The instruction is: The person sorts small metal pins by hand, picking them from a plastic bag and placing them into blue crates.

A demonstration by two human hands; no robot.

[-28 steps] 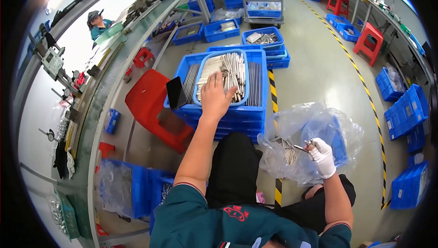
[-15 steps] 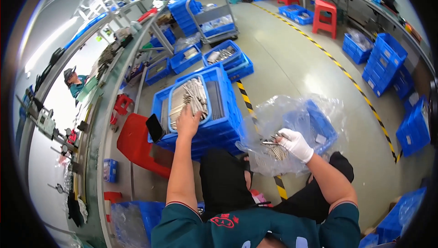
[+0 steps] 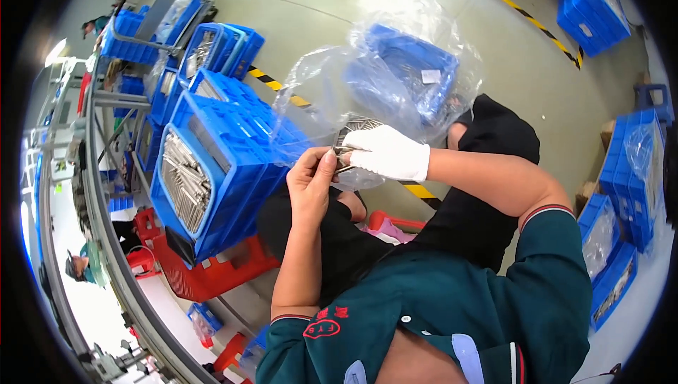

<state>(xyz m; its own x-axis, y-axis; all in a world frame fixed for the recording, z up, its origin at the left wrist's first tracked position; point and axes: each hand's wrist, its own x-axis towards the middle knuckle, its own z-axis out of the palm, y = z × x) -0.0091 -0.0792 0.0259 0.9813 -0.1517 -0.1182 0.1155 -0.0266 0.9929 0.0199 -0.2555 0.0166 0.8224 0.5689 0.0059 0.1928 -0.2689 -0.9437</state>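
Note:
In front of my knees both hands meet. My bare left hand pinches the end of a slim metal piece between thumb and fingers. From the right, my right hand, in a white glove, closes on slim metal pieces at the same spot; how many it holds is hidden. Just beyond the glove, more slim metal pieces lie in a see-through plastic bag. To the left, a blue-rimmed tray full of silvery metal rods sits in the top blue crate.
Farther ahead, a blue crate lined with plastic film stands on the floor. A red stool is beside the crate stack. More blue crates stand at the right. A trolley and a long bench line the left.
My left hand has left the tray of rods and come right to meet my gloved right hand. The view has turned, so the crates appear farther left.

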